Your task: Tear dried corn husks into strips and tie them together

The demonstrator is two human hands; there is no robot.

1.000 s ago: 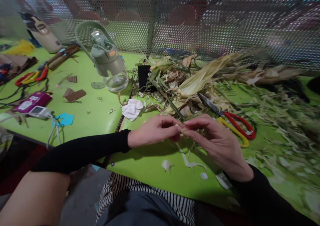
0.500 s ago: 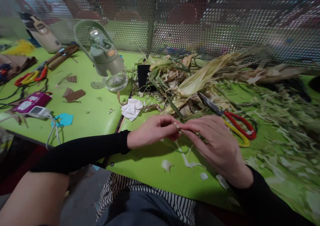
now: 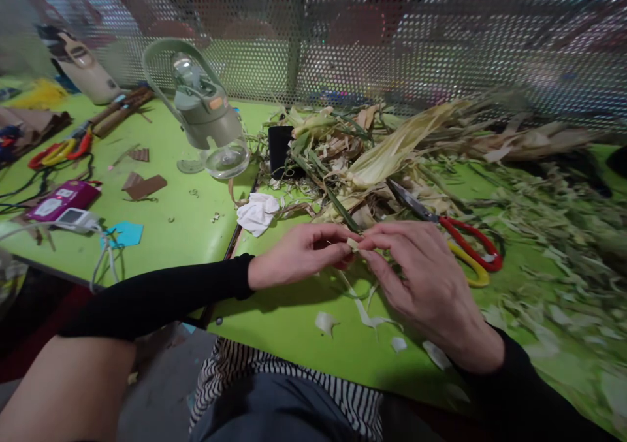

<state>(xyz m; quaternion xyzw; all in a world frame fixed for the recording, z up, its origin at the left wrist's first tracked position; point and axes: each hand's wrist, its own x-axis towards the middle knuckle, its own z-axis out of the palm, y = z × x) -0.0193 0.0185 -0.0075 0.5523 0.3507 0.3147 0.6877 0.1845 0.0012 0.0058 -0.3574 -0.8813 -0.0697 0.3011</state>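
Over the green table, the fingertips of both my hands meet at a small pale strip of corn husk (image 3: 352,243). My left hand (image 3: 306,252) pinches it between thumb and forefinger. From the other side, my right hand (image 3: 426,285) has its thumb and fingers closed at the strip's right end. Thin husk strips (image 3: 365,313) trail on the table below the fingers, beside a small husk scrap (image 3: 325,323). Just beyond my right hand lie scissors (image 3: 443,223) with red and yellow handles, their blades against the husk pile. A large pale corn husk (image 3: 404,147) rests on that pile.
Husk shreds (image 3: 553,233) cover the right side. A black phone (image 3: 280,151), crumpled tissue (image 3: 257,213) and green-lidded bottle (image 3: 208,115) stand or lie left of the pile. Farther left are a purple device (image 3: 63,200) and a beige bottle (image 3: 88,70). A perforated metal screen (image 3: 343,44) borders the back.
More of the pale husk strip shows between my fingertips. My right hand has shifted slightly and its fingers have changed their hold; my left hand stays nearly still.
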